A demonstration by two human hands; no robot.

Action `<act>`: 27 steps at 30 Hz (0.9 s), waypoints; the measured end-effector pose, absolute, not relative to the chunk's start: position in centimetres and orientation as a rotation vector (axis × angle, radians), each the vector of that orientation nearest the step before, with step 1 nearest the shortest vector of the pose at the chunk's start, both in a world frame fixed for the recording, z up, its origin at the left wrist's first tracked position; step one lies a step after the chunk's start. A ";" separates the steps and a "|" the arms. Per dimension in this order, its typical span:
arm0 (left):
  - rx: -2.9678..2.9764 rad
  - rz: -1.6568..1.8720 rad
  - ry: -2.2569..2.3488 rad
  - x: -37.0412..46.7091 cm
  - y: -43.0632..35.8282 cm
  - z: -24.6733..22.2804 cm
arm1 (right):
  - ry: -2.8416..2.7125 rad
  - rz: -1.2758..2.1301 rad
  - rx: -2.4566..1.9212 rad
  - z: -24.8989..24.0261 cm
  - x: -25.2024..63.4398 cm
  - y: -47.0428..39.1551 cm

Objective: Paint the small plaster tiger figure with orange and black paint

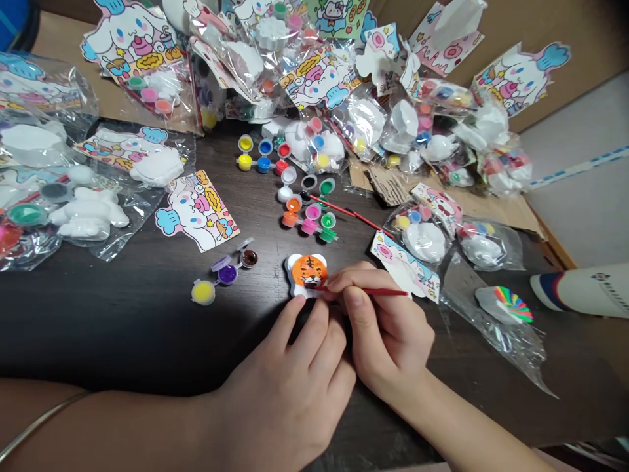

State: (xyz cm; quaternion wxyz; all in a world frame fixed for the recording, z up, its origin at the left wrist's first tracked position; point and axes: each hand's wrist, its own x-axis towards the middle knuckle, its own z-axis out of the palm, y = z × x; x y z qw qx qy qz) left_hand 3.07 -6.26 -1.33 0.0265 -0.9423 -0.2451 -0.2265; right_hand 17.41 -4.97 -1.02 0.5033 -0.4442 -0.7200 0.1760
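A small white plaster tiger figurine (308,267) lies on the dark table, its face painted orange with black stripes and a dark mouth. My left hand (304,380) steadies it, fingertips pressed against its lower edge. Pinched in my right hand (393,328) is a thin red paintbrush (383,292), its tip at the tiger's mouth area. The exact tip is partly hidden by the fingers. Just above the figurine are small open paint pots (309,226) in orange, pink and green. To the left stand yellow, purple and brown pots (227,274).
Bagged plaster figures (314,144) with paints crowd the table's back. More bags (88,210) lie at left. A second red brush (351,213) rests on a black pot. At right are a rainbow-painted piece (511,305), a plastic wrapper (511,347) and a lying paper cup (584,292).
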 end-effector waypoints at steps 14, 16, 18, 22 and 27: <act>-2.919 -0.693 -0.759 2.9 -6.4 -1.2 | -1.745 0.430 -1.037 -1.1 17.4 -5.0; -2.923 -0.693 -0.756 2.9 -6.4 -1.2 | -1.760 0.423 -1.044 -1.0 17.4 -4.9; -2.916 -0.703 -0.762 2.9 -6.3 -1.2 | -1.763 0.416 -1.056 -1.0 17.4 -4.9; -2.913 -0.708 -0.761 2.9 -6.3 -1.2 | -1.745 0.399 -1.044 -1.1 17.5 -4.9; -2.905 -0.716 -0.770 2.9 -6.4 -1.2 | -1.769 0.385 -1.043 -1.2 17.5 -4.9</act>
